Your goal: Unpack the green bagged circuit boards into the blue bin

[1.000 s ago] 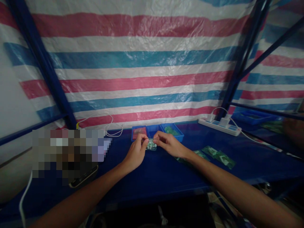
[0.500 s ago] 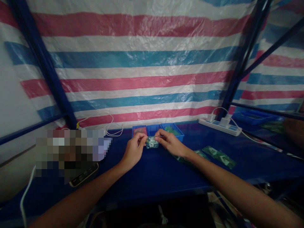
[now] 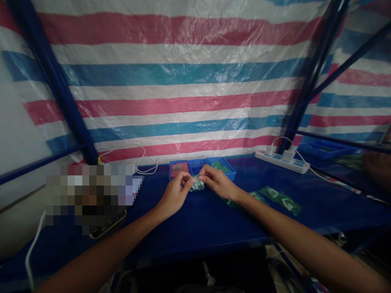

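Note:
A small green-and-white packet (image 3: 198, 184) is held up between my two hands above the blue table, just in front of the blue bins. My left hand (image 3: 175, 190) pinches its left edge between thumb and fingers. On the opposite side, my right hand (image 3: 217, 183) pinches the top right corner, its fingers bent. The print on the packet is too blurred to read. Partly under my right forearm lie green packets (image 3: 256, 197), and another green packet (image 3: 281, 200) rests to the right of them.
Behind my hands stand blue bins, one with pink-red pieces (image 3: 179, 168) and one with green pieces (image 3: 220, 166). A white power strip (image 3: 282, 161) with plugs lies back right. White cable (image 3: 146, 166) coils at back left, beyond a dark device (image 3: 109, 224). Blue posts (image 3: 301, 97) frame the striped sheet.
My left hand has shifted slightly to the right, its thumb now further over the packet's left side. My right hand has stayed nearly in place.

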`<state>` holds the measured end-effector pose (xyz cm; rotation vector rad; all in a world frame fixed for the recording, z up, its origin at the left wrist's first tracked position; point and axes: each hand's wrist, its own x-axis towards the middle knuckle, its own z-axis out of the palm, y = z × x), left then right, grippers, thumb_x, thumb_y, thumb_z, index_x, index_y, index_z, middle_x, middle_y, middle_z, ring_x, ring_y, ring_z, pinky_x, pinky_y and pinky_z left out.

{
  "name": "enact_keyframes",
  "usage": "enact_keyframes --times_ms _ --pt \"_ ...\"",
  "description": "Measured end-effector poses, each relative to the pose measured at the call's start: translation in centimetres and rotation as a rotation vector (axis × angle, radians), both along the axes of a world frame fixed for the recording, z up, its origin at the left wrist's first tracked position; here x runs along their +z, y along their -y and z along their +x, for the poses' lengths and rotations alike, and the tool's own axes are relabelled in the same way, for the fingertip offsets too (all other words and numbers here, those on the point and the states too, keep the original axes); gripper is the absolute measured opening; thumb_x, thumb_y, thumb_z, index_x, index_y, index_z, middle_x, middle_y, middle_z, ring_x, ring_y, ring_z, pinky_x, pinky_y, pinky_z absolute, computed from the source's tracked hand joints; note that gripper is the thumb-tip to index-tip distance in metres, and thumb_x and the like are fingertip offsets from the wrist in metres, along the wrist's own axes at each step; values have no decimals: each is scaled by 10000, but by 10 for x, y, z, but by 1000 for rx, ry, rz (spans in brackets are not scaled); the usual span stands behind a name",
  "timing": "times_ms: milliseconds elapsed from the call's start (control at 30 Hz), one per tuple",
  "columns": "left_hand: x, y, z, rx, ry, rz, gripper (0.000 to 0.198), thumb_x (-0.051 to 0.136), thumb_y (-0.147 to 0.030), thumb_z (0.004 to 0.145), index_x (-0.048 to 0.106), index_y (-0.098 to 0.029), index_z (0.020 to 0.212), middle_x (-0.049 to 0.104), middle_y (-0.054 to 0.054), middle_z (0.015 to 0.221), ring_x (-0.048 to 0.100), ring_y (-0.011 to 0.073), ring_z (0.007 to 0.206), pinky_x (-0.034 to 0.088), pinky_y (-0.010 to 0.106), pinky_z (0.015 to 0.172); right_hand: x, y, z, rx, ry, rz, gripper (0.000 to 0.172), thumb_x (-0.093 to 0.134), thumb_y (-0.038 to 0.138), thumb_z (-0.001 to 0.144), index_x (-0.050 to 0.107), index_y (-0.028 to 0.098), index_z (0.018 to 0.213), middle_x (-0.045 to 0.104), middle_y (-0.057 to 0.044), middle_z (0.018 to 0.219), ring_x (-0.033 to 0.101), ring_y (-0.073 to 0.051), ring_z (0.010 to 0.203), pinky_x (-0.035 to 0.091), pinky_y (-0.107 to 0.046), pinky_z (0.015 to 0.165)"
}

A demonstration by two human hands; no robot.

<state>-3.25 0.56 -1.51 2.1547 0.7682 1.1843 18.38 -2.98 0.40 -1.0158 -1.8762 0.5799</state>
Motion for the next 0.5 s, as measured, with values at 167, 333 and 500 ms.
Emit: enact_keyframes --times_ms 167,333,500 --pt "0 -3 0 -49 27 -3 233 585 -400 1018 629 -192 923 660 -3 831 603 143 709 428 242 621 -2 0 -2 -28 16 41 277 583 456 1033 552 213 902 490 40 732 440 -147 655 345 -267 607" --pt "7 0 -1 -85 61 5 250 603 -389 1006 638 -185 865 641 2 822 598 152 751 439 250 669 0 2 -4 -5 14 47 255 558 429 1051 534 215 914 478 41 746 431 -142 663 346 -275 626" --pt "8 0 -1 -70 88 10 282 580 -403 1014 619 -182 844 630 -2 800 589 154 746 435 262 689 2 5 -6 17 21 6 321 518 480 1065 528 213 887 445 42 723 413 -143 654 330 -271 607"
